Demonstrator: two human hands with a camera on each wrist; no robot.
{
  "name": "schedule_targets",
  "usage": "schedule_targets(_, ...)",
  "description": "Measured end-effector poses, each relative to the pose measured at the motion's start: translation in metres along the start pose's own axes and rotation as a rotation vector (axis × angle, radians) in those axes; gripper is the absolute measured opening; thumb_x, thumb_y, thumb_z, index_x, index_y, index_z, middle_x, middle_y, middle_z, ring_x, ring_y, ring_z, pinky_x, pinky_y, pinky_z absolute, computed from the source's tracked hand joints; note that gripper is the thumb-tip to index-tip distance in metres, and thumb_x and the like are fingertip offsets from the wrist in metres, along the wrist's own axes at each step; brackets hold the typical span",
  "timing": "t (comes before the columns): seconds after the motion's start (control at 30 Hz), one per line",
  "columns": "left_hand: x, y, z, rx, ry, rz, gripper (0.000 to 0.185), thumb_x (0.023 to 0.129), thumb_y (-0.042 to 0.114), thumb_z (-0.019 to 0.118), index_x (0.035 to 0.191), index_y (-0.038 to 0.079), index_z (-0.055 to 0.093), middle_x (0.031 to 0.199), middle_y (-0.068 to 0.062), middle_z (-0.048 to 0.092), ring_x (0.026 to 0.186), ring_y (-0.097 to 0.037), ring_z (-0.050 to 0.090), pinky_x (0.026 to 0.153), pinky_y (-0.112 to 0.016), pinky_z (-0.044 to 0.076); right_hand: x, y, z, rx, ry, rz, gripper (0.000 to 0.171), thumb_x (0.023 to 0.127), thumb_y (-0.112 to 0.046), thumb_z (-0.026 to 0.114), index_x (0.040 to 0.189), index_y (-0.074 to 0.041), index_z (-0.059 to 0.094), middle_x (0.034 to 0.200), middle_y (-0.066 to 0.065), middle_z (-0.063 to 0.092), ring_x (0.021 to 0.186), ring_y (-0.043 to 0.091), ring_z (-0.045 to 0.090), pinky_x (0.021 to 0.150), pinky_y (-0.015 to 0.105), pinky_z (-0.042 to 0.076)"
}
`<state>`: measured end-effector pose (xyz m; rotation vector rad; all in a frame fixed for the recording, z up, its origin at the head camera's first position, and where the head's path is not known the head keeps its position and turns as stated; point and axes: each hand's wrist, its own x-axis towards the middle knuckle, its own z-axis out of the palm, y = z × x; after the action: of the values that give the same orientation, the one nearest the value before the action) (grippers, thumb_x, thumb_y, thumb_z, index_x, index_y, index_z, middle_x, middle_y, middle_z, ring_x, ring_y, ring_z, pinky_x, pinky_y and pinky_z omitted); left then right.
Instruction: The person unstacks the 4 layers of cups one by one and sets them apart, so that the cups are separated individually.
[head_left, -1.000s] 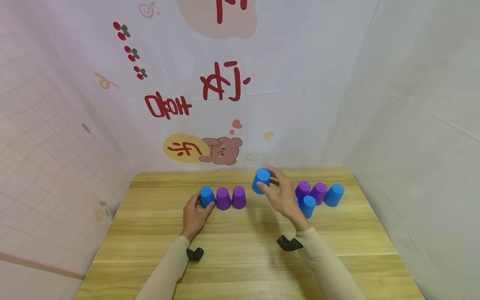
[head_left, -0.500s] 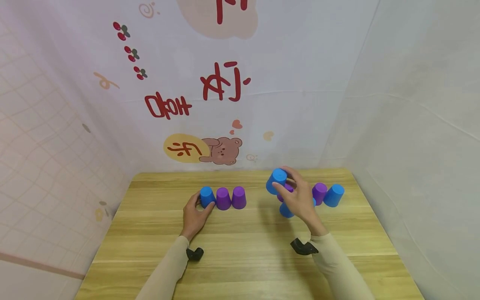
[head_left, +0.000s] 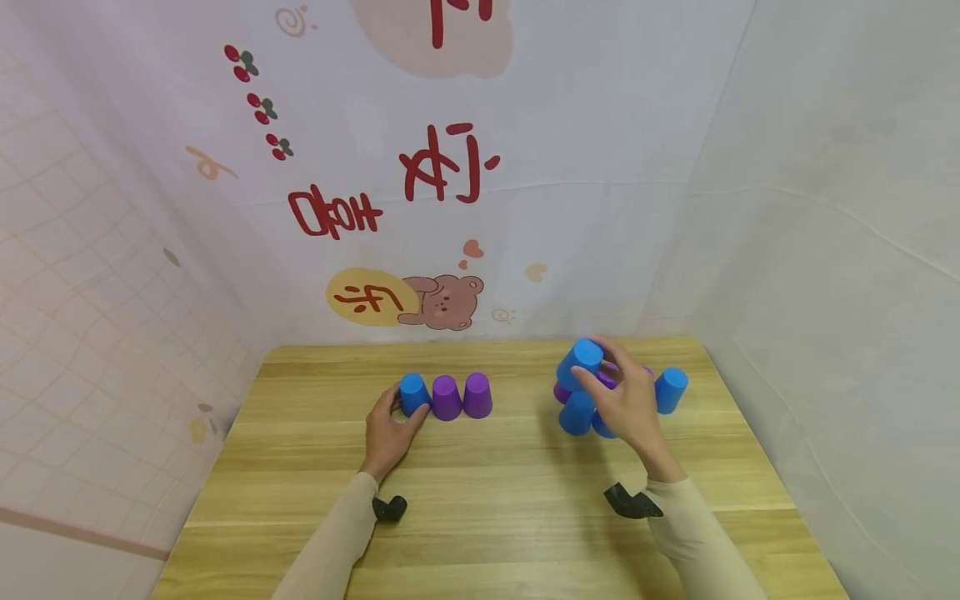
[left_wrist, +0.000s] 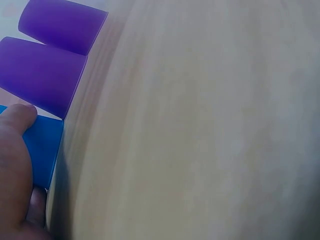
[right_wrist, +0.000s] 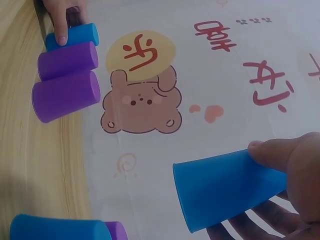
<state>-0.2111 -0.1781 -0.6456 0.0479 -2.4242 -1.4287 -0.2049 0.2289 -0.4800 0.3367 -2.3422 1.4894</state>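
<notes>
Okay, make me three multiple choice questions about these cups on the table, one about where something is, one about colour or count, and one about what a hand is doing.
1. Where is the row of three cups?
A. on the table's left part
B. by the right wall
C. stacked at the near edge

2. What colours is that row, left to right?
A. purple, blue, purple
B. blue, purple, purple
C. blue, blue, purple

3. What is the right hand doing?
A. lying flat on the table
B. holding a purple cup
C. holding a blue cup in the air

Answers:
1 A: the row stands on the left of the table, with the left hand at its end cup.
2 B: the left cup is blue, the other two purple.
3 C: the right hand grips the raised blue cup above the right cluster.
</notes>
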Motion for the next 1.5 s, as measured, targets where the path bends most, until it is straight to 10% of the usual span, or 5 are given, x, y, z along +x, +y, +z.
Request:
schedule_targets(0.3,-0.001,-0.002,-0.001,0.001,0.000,-0.001,0.072,0.095,0.016,0.093,0.156,-0.002,0.061,0.146,-0.027,0.072,0.131,-0.043,0.074,0.117,-0.056,0.062,-0.008,0.005,-0.019,-0.007,0.045,0.028,0.052,0.103,-0.010,0.084,0.151,-0.004,0.067,0.145,0.024,0.075,0.128,0.051,0.076,0.103,0.006,0.057)
schedule_targets(0.63,-0.002,-0.004,-0.001,0.010,0.005,0.012,0.071,0.095,0.015,0.093,0.155,-0.002,0.062,0.145,-0.026,0.073,0.130,-0.042,0.075,0.116,-0.056,0.063,-0.018,0.012,-0.041,-0.025,0.086,0.084,0.054,0.102,-0.010,0.085,0.152,-0.006,0.067,0.145,0.023,0.074,0.114,-0.014,0.068,0.098,0.003,0.057)
schedule_targets(1.1,-0.001,-0.004,-0.001,-0.002,0.012,0.021,0.072,0.094,0.015,0.093,0.155,-0.004,0.061,0.145,-0.027,0.073,0.129,-0.043,0.075,0.115,-0.057,0.063,-0.031,0.028,-0.074,-0.089,0.145,0.152,0.058,0.100,-0.006,0.086,0.154,-0.004,0.066,0.147,0.022,0.071,0.117,-0.015,0.063,0.101,-0.001,0.052)
schedule_targets(1.5,0.000,-0.002,0.001,0.012,0.032,0.056,0.069,0.094,0.013,0.093,0.153,-0.005,0.062,0.142,-0.029,0.074,0.125,-0.045,0.077,0.112,-0.059,0.064,-0.038,0.044,-0.090,-0.080,0.197,0.143,0.053,0.098,-0.001,0.085,0.149,-0.003,0.069,0.131,-0.018,0.072,0.118,-0.012,0.067,0.100,0.003,0.057)
